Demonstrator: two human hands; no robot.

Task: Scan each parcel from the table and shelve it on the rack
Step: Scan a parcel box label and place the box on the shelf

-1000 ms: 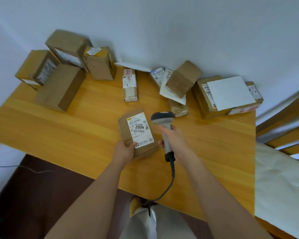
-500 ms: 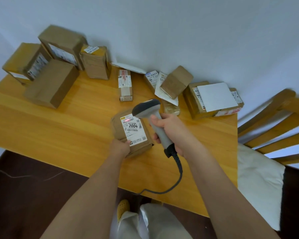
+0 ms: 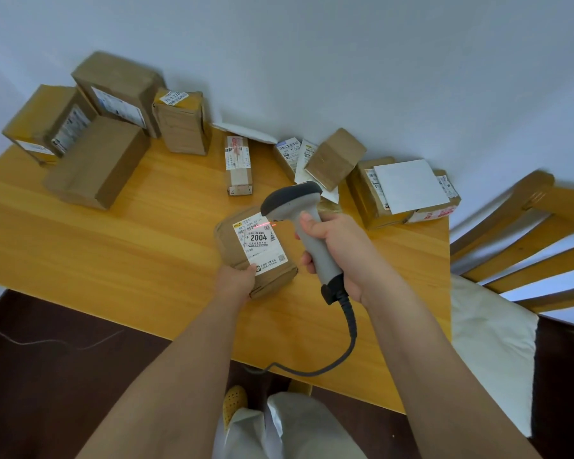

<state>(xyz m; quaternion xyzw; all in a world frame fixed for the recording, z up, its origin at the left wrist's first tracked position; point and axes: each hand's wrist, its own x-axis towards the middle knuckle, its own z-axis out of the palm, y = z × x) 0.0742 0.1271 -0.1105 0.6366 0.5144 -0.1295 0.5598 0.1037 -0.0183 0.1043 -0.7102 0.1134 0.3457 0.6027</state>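
Parcel 2004 [image 3: 256, 251], a small brown box with a white label, lies on the tabletop [image 3: 146, 246] at the centre of the frame. The left hand [image 3: 234, 281] has its grip on the box's near corner, thumb on the label. The right hand [image 3: 337, 251] has its grip closed around the handle of a grey barcode scanner [image 3: 300, 223], whose head hangs just above the box's upper right edge.

A red scan line falls across the top right of the label and partly runs off its edge. My guess is the read could fail if the line misses the barcode, or if either hand wavers. The scanner's cable [image 3: 338, 352] droops over the tabletop's near edge and might snag when the box is lifted away.

Counted: one scanner, and one parcel in hand. Along the wall there are four boxes at upper left, one narrow box at centre, and a jumbled cluster at upper right that I cannot count surely, perhaps five or six pieces, plus one flat white mailer. A wooden frame shows at right; whether it is the rack I cannot tell.
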